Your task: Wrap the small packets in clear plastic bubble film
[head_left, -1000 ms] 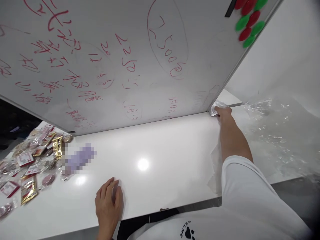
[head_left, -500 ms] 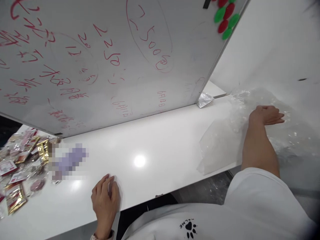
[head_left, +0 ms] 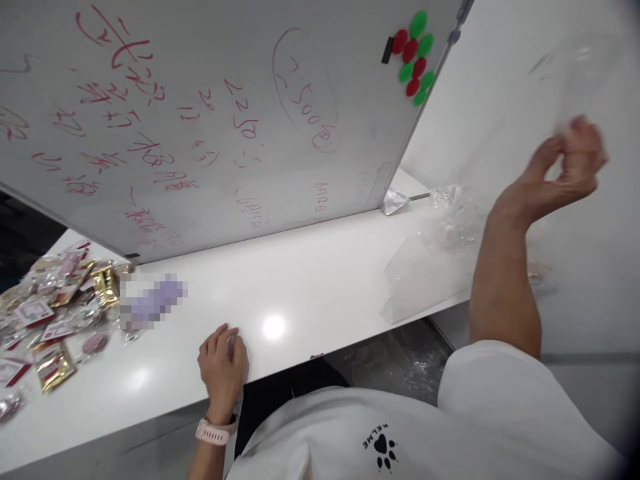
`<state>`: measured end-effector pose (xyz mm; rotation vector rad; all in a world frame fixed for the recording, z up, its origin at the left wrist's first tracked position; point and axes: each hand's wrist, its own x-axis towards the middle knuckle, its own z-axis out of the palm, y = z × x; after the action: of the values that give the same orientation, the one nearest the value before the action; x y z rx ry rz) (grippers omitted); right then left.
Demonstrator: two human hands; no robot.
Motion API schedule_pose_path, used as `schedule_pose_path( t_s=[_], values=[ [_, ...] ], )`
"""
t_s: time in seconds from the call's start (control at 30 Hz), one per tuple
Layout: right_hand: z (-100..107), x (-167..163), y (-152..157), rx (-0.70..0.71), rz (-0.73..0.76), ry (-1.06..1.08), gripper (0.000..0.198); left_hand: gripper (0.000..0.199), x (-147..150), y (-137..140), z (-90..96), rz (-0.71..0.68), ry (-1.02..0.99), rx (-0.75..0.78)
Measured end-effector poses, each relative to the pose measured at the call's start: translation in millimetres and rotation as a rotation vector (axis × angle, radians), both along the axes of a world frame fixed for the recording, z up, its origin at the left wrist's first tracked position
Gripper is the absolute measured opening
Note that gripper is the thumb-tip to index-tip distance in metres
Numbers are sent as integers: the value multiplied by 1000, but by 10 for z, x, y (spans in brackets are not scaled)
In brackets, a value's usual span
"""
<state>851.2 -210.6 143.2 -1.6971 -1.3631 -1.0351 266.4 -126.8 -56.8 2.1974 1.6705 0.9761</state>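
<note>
My left hand [head_left: 220, 363] rests on the white table near its front edge, fingers loosely bent and apart, nothing in them. A pink watch strap circles that wrist. My right hand [head_left: 575, 160], smeared a little by motion, is raised at the right in front of the white wall. Its thumb and fingers pinch a clear plastic bag [head_left: 585, 63], see-through and blurred, which extends above the hand. Below and left of the right forearm, a heap of clear plastic bags [head_left: 430, 257] lies on the right end of the table.
A whiteboard [head_left: 300, 180] with red handwriting and round red and green magnets stands along the table's [head_left: 320, 287] back. Many small wrapped packets [head_left: 55, 363] crowd the left end, beside a pixelated purple item [head_left: 157, 300]. A silver pouch [head_left: 395, 201] lies by the board's right corner.
My right hand has risen from the plastic bags up and to the right, with a clear bag in its fingers. My left hand stays resting on the table while the view shifts.
</note>
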Motion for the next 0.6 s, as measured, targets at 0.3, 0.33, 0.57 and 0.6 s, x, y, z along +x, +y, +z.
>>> schedule_pose_path(
  t_s=[0.3, 0.33, 0.57, 0.6],
  values=[
    [-1563, -3854, 21, -225, 658, 566, 17, 67, 65, -207, 631, -217, -1164, -1084],
    [-1729, -4058, -44, -300, 685, 613, 19, 67, 44, -243, 629, -207, -1211, -1155],
    [-1879, -4254, -386, -736, 818, 667, 23, 37, -272, -327, 344, -32, -945, -854],
    [-1832, -4189, -379, -746, 795, 666, 28, 36, -321, -292, 320, -26, -875, -801]
  ],
)
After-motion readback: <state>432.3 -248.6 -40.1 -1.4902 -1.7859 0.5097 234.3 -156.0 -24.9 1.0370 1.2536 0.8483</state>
